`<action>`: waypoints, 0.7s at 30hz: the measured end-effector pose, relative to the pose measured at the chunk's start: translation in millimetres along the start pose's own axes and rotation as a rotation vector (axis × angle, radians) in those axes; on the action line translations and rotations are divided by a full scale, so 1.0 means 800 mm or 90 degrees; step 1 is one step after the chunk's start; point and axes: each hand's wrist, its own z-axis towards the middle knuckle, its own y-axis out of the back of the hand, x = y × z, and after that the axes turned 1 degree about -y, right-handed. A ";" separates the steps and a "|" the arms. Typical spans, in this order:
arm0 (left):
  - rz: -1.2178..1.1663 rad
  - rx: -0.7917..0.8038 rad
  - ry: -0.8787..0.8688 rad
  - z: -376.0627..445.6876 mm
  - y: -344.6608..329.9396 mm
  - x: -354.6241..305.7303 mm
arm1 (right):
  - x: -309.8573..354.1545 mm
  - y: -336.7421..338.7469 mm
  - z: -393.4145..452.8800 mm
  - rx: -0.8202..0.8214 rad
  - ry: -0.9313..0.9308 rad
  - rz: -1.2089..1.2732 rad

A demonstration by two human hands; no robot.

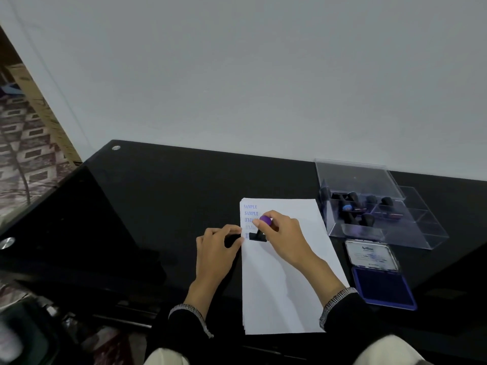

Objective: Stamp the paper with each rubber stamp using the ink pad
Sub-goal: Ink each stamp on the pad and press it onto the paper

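A stack of white paper (284, 280) lies on the black table, with several blue SAMPLE prints (251, 213) down its upper left edge. My right hand (286, 235) grips a rubber stamp (259, 231) with a purple knob and a black base, its base down on the paper below the prints. My left hand (218, 246) rests at the paper's left edge, fingers curled, fingertips touching the sheet near the stamp. The open ink pad (383, 287), dark blue, sits right of the paper.
A clear plastic box (379, 233) with its lid up holds several black-handled stamps (354, 206) behind the ink pad. The glossy black table (171, 185) stands against a white wall. A dark lower surface and patterned floor lie to the left.
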 end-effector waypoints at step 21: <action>0.002 -0.015 -0.023 -0.003 -0.003 0.005 | 0.000 -0.027 -0.001 -0.010 0.020 -0.108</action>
